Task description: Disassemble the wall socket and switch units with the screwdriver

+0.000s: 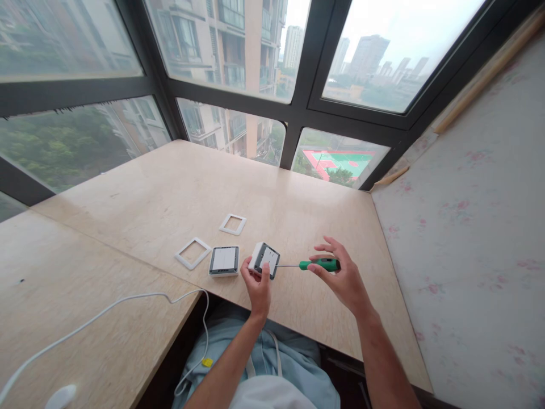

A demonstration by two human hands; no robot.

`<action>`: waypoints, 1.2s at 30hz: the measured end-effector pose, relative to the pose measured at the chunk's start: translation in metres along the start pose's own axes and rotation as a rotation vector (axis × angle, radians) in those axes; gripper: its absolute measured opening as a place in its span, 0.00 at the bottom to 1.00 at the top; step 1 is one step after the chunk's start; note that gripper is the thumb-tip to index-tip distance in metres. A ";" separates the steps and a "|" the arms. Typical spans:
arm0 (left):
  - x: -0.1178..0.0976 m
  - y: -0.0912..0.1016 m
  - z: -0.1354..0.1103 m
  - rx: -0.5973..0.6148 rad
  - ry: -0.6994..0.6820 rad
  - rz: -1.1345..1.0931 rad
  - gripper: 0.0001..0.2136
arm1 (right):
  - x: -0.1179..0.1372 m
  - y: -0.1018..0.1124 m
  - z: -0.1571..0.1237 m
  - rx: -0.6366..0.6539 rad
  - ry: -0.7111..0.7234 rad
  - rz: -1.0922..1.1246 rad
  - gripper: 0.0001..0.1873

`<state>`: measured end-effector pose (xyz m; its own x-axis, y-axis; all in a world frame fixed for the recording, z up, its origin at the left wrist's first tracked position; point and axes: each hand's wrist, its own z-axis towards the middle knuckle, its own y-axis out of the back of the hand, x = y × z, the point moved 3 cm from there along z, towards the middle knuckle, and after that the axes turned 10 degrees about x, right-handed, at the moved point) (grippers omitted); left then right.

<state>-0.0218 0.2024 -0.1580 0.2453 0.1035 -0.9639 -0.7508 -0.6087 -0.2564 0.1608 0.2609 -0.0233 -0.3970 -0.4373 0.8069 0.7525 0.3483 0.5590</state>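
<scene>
My left hand (258, 289) grips a wall socket (269, 258) in a white box with a dark grey frame, tilted up off the sill, thumb across its face. A green-handled screwdriver (317, 264) lies level in the fingers of my right hand (340, 272), its shaft pointing left. The tip meets the right edge of the socket; whether it sits in a screw I cannot tell. Left of my left hand a wall switch (224, 260) rests face up in its own white box. Beyond are two white cover frames, one nearer (193, 253) and one farther (233, 224).
The stone-look sill (170, 182) runs to dark-framed windows (238, 96). A white cable (106, 307) crosses the left side and hangs over the front edge onto my lap. A white object (61, 396) lies lower left. Flowered wallpaper (468, 255) bounds the right.
</scene>
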 end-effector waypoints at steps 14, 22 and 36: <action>0.001 0.001 0.001 -0.033 -0.010 -0.065 0.35 | -0.095 -0.015 -0.012 -0.621 -0.346 0.418 0.29; -0.002 0.000 -0.001 0.027 0.034 -0.051 0.39 | -0.101 -0.052 -0.022 -0.669 -0.351 0.459 0.27; -0.006 0.002 0.016 0.224 0.159 0.250 0.29 | 0.022 -0.035 -0.016 -0.619 0.239 0.357 0.17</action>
<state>-0.0348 0.2130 -0.1542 0.1167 -0.1607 -0.9801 -0.9107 -0.4109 -0.0411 0.1340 0.2262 -0.0285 -0.0018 -0.5778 0.8162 1.0000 0.0039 0.0050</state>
